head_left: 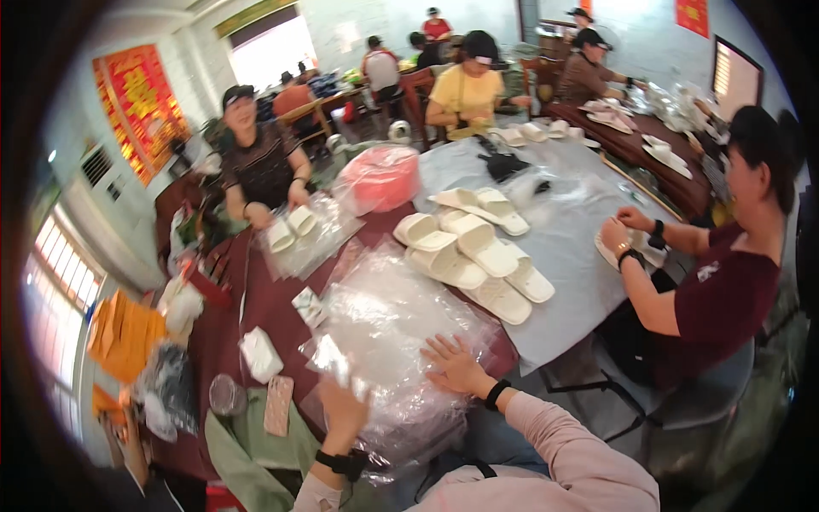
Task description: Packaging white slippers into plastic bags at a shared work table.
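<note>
A thick, loose stack of clear plastic bags (pixel 384 299) lies in front of me on the table's maroon cover. My right hand (pixel 456 365) rests flat on the stack's right side, fingers spread, holding nothing. At the near left edge of the bags is my left hand (pixel 344 411), slightly smeared by motion. Its fingers look stretched out, with nothing visible in them. Just beyond the bags, a pile of cream slippers (pixel 482 247) sits partly on a grey sheet (pixel 580 299).
Left of the bags are a white packet (pixel 261 355), a phone (pixel 277 406), a clear cup (pixel 227 395) and green cloth (pixel 247 452). A pink bundle (pixel 380 177) stands farther back. Co-workers sit across and at right; one handles slippers (pixel 292 229) on plastic.
</note>
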`<action>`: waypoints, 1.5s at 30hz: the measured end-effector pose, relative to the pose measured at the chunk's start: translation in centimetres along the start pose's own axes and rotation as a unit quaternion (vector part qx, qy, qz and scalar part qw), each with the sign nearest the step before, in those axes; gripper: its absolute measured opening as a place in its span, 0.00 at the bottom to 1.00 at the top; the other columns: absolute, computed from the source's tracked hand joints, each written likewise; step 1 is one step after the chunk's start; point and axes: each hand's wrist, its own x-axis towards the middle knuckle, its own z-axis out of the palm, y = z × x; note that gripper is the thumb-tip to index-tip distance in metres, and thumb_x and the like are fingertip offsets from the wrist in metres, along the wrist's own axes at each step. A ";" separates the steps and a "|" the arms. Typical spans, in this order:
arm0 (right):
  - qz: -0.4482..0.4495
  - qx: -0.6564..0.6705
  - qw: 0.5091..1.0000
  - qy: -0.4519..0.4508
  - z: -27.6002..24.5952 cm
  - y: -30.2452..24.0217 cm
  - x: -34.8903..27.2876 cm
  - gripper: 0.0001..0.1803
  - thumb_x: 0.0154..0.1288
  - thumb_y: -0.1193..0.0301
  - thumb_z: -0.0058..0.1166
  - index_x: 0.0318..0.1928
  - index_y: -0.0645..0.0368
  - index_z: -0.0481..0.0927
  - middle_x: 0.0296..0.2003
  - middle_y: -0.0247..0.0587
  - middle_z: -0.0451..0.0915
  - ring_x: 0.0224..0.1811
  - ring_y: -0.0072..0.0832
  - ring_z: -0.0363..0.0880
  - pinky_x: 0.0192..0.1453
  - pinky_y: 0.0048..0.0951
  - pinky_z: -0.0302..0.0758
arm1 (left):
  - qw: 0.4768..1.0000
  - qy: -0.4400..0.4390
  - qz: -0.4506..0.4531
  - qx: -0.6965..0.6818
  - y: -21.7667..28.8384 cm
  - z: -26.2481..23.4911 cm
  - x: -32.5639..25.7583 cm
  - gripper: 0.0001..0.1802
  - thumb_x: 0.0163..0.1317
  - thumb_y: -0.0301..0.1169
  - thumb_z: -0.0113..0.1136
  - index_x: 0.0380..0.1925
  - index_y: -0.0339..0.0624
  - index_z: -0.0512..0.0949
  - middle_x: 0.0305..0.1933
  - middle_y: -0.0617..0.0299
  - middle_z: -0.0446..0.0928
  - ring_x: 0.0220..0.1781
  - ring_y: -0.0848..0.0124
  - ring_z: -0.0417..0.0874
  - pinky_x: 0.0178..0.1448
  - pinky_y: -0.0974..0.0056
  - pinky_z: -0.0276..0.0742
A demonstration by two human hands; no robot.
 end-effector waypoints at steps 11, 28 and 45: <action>0.020 0.013 0.999 0.033 -0.4 0.3 -0.5 0.28 0.63 0.55 0.48 0.62 0.51 0.68 0.65 0.41 0.62 0.70 0.38 0.55 0.71 0.50 0.45 | 0.903 -0.064 0.113 0.409 2.0 3.9 -4.3 0.33 0.59 0.59 0.48 0.64 0.64 0.64 0.70 0.52 0.58 0.71 0.50 0.56 0.67 0.32 0.39; 0.056 -0.046 0.997 -0.020 -0.4 -0.4 -0.3 0.29 0.62 0.56 0.48 0.62 0.51 0.66 0.66 0.40 0.61 0.70 0.38 0.53 0.68 0.48 0.53 | 0.930 -0.034 0.149 0.336 0.1 4.2 -4.7 0.33 0.55 0.57 0.54 0.61 0.63 0.68 0.67 0.52 0.62 0.69 0.50 0.59 0.67 0.33 0.44; 0.001 0.154 0.985 0.074 -2.5 -9.2 -9.7 0.10 0.52 0.68 0.64 0.25 0.58 0.75 0.24 0.41 0.74 0.26 0.40 0.73 0.31 0.37 0.68 | 0.926 -0.101 0.079 0.355 0.4 2.9 -4.2 0.38 0.56 0.58 0.54 0.66 0.63 0.61 0.72 0.54 0.53 0.74 0.50 0.48 0.70 0.34 0.36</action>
